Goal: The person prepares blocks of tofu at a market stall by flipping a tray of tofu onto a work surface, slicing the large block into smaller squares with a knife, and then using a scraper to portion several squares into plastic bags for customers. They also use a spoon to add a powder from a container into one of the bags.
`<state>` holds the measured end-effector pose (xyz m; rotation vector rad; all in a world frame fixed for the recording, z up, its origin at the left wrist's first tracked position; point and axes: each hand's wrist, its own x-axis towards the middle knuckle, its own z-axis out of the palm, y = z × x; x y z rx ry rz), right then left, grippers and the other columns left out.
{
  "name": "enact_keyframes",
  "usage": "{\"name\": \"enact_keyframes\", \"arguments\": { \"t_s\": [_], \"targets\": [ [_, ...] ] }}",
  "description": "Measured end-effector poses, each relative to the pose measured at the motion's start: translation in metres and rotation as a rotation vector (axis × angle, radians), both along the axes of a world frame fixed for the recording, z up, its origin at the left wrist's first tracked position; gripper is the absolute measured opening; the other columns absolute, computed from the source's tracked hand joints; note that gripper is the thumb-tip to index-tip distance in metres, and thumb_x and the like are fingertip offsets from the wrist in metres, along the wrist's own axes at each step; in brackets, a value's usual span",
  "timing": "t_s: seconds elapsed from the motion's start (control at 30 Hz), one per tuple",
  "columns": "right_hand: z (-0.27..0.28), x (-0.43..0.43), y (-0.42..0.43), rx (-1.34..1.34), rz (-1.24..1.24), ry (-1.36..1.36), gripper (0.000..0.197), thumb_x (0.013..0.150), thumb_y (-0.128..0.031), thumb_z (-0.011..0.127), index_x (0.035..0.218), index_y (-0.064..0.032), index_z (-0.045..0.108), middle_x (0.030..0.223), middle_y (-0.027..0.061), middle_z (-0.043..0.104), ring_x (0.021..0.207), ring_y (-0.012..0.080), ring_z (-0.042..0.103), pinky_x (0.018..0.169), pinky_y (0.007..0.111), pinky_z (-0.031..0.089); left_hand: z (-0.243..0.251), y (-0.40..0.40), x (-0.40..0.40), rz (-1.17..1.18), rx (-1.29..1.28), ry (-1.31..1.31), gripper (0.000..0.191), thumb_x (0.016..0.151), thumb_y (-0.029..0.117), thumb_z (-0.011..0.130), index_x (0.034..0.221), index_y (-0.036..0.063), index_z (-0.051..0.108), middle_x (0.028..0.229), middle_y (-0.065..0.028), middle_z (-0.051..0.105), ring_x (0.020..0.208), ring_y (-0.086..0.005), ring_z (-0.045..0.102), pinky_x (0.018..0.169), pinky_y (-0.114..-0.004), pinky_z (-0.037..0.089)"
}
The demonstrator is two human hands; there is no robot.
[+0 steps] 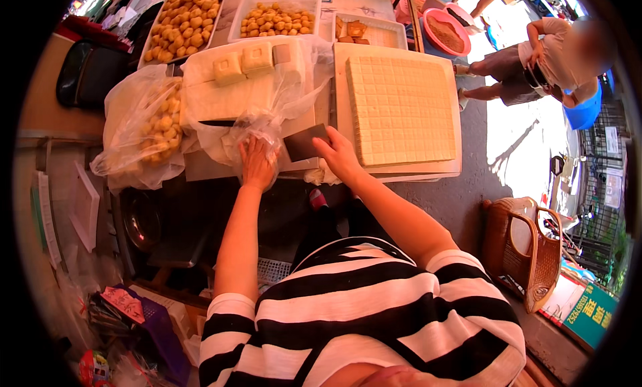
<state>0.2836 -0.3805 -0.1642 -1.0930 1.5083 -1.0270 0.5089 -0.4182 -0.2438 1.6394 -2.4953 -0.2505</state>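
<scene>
Thin clear plastic, a bunched bag [261,124], wraps the fingers of my left hand [257,162] at the table's near edge. My right hand [338,154] grips a dark, flat rectangular blade [304,143] between thumb and fingers. Just right of it lies a large slab of tofu [404,109], scored into a grid of squares, on a pale board [346,66]. Beyond my left hand, a smaller tofu slab [225,99] rests under partly folded plastic. Cut tofu blocks [243,63] sit on top of that slab.
Fried tofu puffs fill a tray [183,23], a white tub [276,21] and a plastic bag [163,124]. Browned pieces lie in a shallow tray [371,33]. Pink basins [446,31] stand beyond. A person [546,61] stands at right, near a wicker chair [524,246].
</scene>
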Motion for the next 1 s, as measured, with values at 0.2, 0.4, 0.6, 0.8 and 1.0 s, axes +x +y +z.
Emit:
{"name": "enact_keyframes", "arguments": {
  "t_s": [0.2, 0.4, 0.6, 0.8, 1.0],
  "targets": [
    [0.057, -0.11, 0.158, 0.103, -0.623, -0.567, 0.033, 0.092, -0.018, 0.056, 0.122, -0.0047, 0.049, 0.111, 0.0058, 0.059, 0.099, 0.0159, 0.058, 0.08, 0.031, 0.051, 0.018, 0.021, -0.037, -0.079, -0.016, 0.134, 0.048, 0.09, 0.033, 0.047, 0.129, 0.0036, 0.048, 0.135, -0.0164, 0.043, 0.133, -0.0356, 0.027, 0.108, -0.055, 0.011],
    [0.015, -0.129, 0.259, 0.028, -0.944, -0.721, 0.035, 0.084, -0.005, 0.064, 0.117, -0.006, 0.052, 0.109, 0.0071, 0.061, 0.096, 0.0201, 0.062, 0.083, 0.034, 0.051, 0.027, 0.07, -0.125, -0.453, 0.1, 0.56, 0.054, 0.09, 0.035, 0.044, 0.134, 0.003, 0.043, 0.139, -0.0184, 0.039, 0.131, -0.038, 0.029, 0.109, -0.051, 0.009],
    [-0.041, -0.109, 0.234, 0.004, -1.027, -0.837, 0.03, 0.085, -0.005, 0.061, 0.113, -0.0073, 0.054, 0.107, 0.0062, 0.062, 0.097, 0.0209, 0.061, 0.083, 0.036, 0.053, 0.009, 0.055, -0.173, -0.591, 0.29, 0.451, 0.054, 0.092, 0.04, 0.041, 0.136, 0.0083, 0.042, 0.141, -0.0143, 0.038, 0.139, -0.033, 0.019, 0.111, -0.051, -0.003],
    [-0.041, -0.078, 0.191, -0.018, -0.999, -0.939, 0.029, 0.084, -0.004, 0.063, 0.112, -0.0066, 0.056, 0.105, 0.0059, 0.063, 0.093, 0.0193, 0.063, 0.079, 0.034, 0.054, 0.022, 0.05, -0.183, -0.624, 0.307, 0.416, 0.056, 0.093, 0.039, 0.04, 0.14, 0.0094, 0.037, 0.145, -0.0137, 0.035, 0.14, -0.0327, 0.019, 0.111, -0.051, -0.005],
    [-0.031, -0.051, 0.16, -0.13, -0.921, -0.874, 0.022, 0.085, -0.005, 0.064, 0.106, -0.0044, 0.057, 0.101, 0.004, 0.063, 0.091, 0.0129, 0.059, 0.082, 0.027, 0.046, 0.016, 0.051, -0.178, -0.538, 0.325, 0.518, 0.054, 0.09, 0.041, 0.044, 0.134, 0.0089, 0.044, 0.14, -0.012, 0.04, 0.136, -0.0302, 0.026, 0.112, -0.051, 0.0]
  ]
}}
